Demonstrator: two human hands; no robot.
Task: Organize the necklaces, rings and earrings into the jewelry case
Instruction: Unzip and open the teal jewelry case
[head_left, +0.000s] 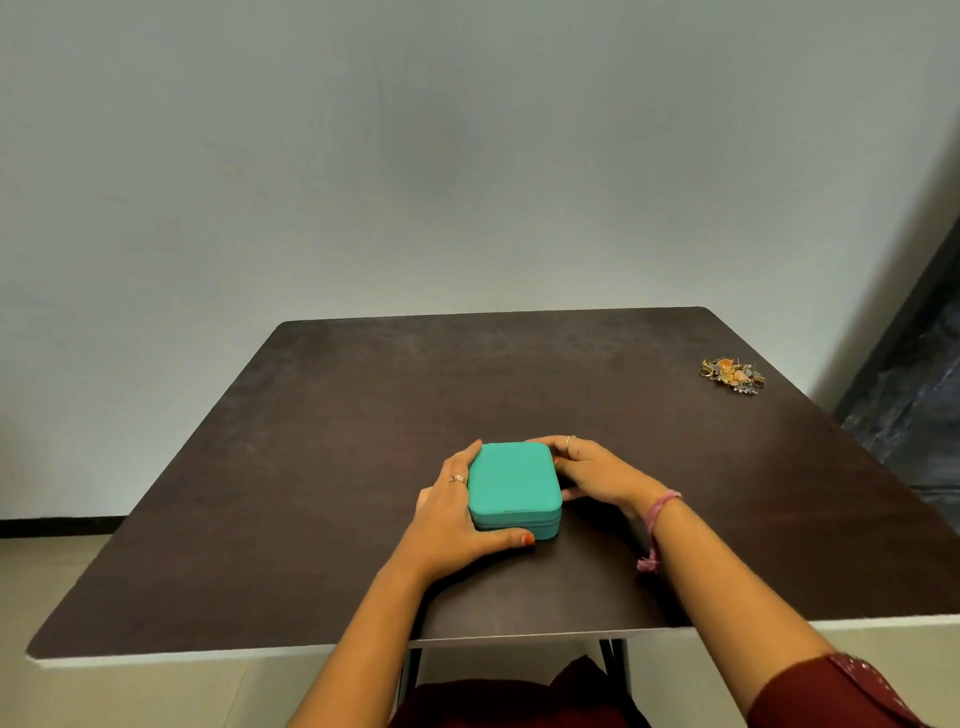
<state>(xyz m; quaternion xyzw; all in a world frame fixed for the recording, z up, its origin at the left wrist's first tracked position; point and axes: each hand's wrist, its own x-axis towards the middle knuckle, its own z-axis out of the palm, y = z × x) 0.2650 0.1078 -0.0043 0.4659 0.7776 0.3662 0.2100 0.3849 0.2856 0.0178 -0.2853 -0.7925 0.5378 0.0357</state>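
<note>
Barely started: teal zip jewelry case (514, 480) closed, mid-table near the person. Left hand (457, 514) and right hand (592, 475) curl around its sides, gripping it. Jewelry pile (732, 375) untouched, well apart at far right of table (311, 441).

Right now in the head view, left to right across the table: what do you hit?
left hand → teal jewelry case → right hand → pink wrist thread → jewelry pile near the far right corner. Both hands grip the case's sides; its lid is closed.
</note>
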